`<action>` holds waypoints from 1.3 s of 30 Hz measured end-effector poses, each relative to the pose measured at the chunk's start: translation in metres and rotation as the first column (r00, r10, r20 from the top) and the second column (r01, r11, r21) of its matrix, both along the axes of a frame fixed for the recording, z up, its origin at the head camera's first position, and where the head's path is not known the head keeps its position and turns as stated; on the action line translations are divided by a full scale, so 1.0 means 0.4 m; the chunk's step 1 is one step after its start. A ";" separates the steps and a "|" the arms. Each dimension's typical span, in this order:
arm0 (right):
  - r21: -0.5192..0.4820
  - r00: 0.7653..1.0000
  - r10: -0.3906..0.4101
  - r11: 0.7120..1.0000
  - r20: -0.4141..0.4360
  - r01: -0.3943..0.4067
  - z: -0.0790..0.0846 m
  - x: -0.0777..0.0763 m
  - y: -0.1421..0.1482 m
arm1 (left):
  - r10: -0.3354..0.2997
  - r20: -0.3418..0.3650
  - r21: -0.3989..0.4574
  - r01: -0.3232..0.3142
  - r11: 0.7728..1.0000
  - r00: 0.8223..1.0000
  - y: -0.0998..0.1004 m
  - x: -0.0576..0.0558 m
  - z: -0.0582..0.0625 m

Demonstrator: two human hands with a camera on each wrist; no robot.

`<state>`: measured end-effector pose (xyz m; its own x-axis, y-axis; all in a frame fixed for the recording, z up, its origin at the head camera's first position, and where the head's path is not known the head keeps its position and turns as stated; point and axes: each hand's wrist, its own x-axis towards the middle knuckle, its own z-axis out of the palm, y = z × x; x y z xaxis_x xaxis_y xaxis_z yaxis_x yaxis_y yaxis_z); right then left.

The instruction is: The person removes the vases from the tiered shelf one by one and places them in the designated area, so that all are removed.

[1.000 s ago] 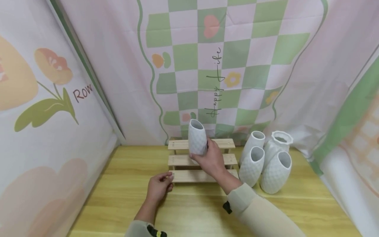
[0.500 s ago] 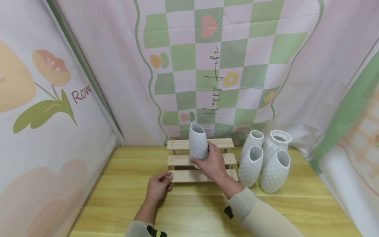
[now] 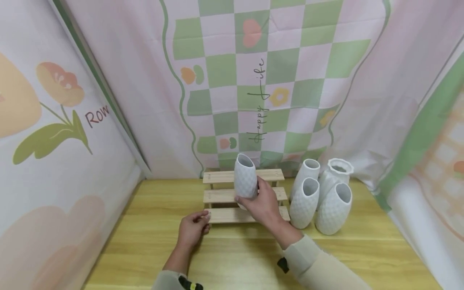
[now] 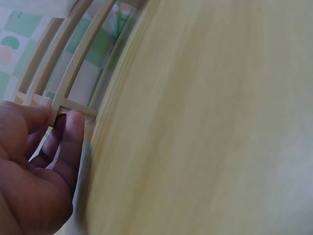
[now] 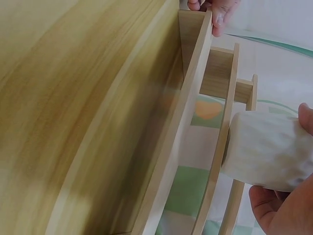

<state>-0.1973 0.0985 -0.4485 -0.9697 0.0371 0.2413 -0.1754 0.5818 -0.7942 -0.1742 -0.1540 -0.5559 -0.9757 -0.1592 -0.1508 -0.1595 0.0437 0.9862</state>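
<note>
In the head view a three-step wooden rack (image 3: 224, 215) stands on the table. My right hand (image 3: 266, 203) grips a white vase (image 3: 245, 177) with a diamond-textured surface and a slanted mouth, thumb on one side and fingers round the other. The vase is upright, in front of the middle step. From the right wrist view, the vase's base (image 5: 234, 147) is right at the middle step (image 5: 220, 132). My left hand (image 3: 192, 231) pinches the left end of the lowest step; the left wrist view shows the thumb and fingers (image 4: 73, 137) on that end (image 4: 56, 110).
Several more white vases stand close together right of the rack, among them a front one (image 3: 334, 209) and a fluted-rim one (image 3: 340, 167) behind. A checked curtain (image 3: 224, 72) hangs behind the rack. Printed cloth (image 3: 54, 121) borders the left of the wooden table (image 3: 145, 241).
My right hand has lowered the vase and carried it slightly right along the rack. My left hand keeps its pinch on the rack's end. The head view has shifted slightly.
</note>
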 end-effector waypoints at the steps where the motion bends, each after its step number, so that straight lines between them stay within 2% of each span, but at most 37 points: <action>1: 0.002 1.000 -0.001 1.000 0.002 0.001 -0.001 0.002 0.001 | 0.001 0.001 -0.001 -0.001 1.000 1.000 -0.001 0.000 -0.001; 11: -0.011 1.000 -0.028 1.000 0.001 0.028 -0.013 0.023 0.022 | 0.007 -0.003 0.005 -0.007 1.000 1.000 0.001 0.001 0.002; 21: -0.027 0.999 -0.004 1.000 -0.043 0.003 -0.020 0.048 0.044 | 0.007 -0.007 0.002 -0.007 1.000 1.000 0.001 0.001 -0.003; 31: -0.009 0.999 -0.036 0.999 -0.003 0.036 -0.046 0.072 0.065 | 0.005 -0.001 0.003 -0.005 1.000 1.000 0.001 -0.002 -0.005; 39: -0.030 1.000 -0.026 0.999 0.009 0.026 -0.067 0.087 0.088 | 0.002 -0.046 -0.024 -0.003 1.000 0.999 0.003 0.003 -0.007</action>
<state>-0.1627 0.1339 -0.4754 -0.9705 0.0691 0.2309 -0.1534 0.5618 -0.8129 -0.1731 -0.1530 -0.5588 -0.9811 -0.1645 -0.1019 -0.1142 0.0674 0.9912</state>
